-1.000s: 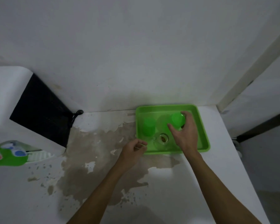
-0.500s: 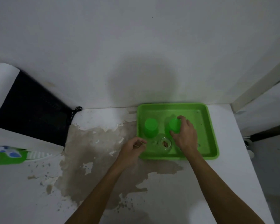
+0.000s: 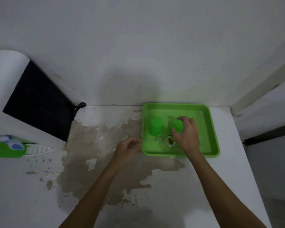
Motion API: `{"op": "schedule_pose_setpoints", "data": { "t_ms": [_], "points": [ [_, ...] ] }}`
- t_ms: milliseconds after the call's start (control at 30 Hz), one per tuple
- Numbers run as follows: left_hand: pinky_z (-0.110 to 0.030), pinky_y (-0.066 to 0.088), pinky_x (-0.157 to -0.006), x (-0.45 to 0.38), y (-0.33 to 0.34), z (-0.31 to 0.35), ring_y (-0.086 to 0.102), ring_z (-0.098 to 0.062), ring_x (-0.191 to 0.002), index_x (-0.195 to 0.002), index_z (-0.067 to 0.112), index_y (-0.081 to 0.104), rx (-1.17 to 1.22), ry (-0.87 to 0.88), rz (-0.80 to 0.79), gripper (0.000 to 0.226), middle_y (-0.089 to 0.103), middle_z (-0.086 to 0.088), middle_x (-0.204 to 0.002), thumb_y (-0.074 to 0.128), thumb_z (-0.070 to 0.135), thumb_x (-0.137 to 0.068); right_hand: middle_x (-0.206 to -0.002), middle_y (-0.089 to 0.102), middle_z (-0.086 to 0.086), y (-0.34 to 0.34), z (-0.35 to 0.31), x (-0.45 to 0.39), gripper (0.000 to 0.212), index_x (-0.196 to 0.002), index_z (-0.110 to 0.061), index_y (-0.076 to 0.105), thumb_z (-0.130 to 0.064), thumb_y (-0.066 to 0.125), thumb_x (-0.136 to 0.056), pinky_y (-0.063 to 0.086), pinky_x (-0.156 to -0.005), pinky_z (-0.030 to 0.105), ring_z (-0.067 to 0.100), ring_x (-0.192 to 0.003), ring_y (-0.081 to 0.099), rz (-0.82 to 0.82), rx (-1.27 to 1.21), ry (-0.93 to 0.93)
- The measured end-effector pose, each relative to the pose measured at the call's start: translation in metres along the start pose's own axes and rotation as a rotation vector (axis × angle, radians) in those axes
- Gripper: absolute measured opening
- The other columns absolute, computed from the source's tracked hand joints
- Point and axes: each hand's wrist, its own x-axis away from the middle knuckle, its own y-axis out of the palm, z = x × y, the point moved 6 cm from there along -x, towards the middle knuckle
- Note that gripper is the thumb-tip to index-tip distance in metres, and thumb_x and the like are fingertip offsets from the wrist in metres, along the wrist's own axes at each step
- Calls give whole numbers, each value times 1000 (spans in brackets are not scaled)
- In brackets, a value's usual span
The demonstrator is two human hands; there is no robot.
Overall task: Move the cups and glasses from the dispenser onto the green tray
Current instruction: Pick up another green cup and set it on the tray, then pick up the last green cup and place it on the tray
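Note:
The green tray [image 3: 211, 129] lies at the back right of the white table. An upturned green cup [image 3: 155, 125] stands in its left half. My right hand [image 3: 186, 135] is closed around a second green cup [image 3: 178, 126] set beside the first. A clear glass [image 3: 169, 142] sits in the tray's front part, just left of my right hand. My left hand [image 3: 127, 148] rests on the table at the tray's left edge, fingers curled, with nothing visible in it. The dispenser [image 3: 10, 145], white with a green front and coloured taps, shows at the far left.
The white table top [image 3: 229, 178] has a large brown patch of peeled coating [image 3: 92, 153] in the middle. A black panel [image 3: 38, 102] with a cord leans at the back left against the wall. The table's right edge drops off beside a door frame.
My right hand has stayed on the green cup and shifted it slightly left on the tray. My left hand has hardly moved. The camera view has drifted.

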Motion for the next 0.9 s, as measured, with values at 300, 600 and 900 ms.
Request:
{"op": "schedule_pose_setpoints", "data": {
  "t_ms": [300, 600, 900],
  "points": [
    [-21, 48, -61, 60, -95, -62, 66, -10, -71, -82, 33, 72, 108, -85, 70, 23, 71, -2, -79, 67, 12, -89, -75, 63, 0, 67, -99, 66, 11, -90, -14, 69, -9, 74, -82, 46, -66, 24, 13, -69, 57, -313, -356, 31],
    [-36, 56, -77, 131, -253, -129, 70, -18, -78, -84, 30, 72, 143, -143, 255, 11, 74, -3, -82, 66, 25, -76, -72, 63, 15, 191, -236, 145, 22, -78, -18, 69, 3, 66, -81, 51, -69, 35, 23, -68, 60, -560, -492, 13],
    [-27, 52, -76, 175, -399, -184, 68, -13, -83, -95, 22, 70, 95, -184, 508, 15, 73, 3, -87, 70, 11, -85, -71, 67, 8, 296, -339, 190, 10, -84, -11, 70, -1, 67, -84, 53, -72, 38, 17, -64, 62, -695, -486, -14]
  ]
}}
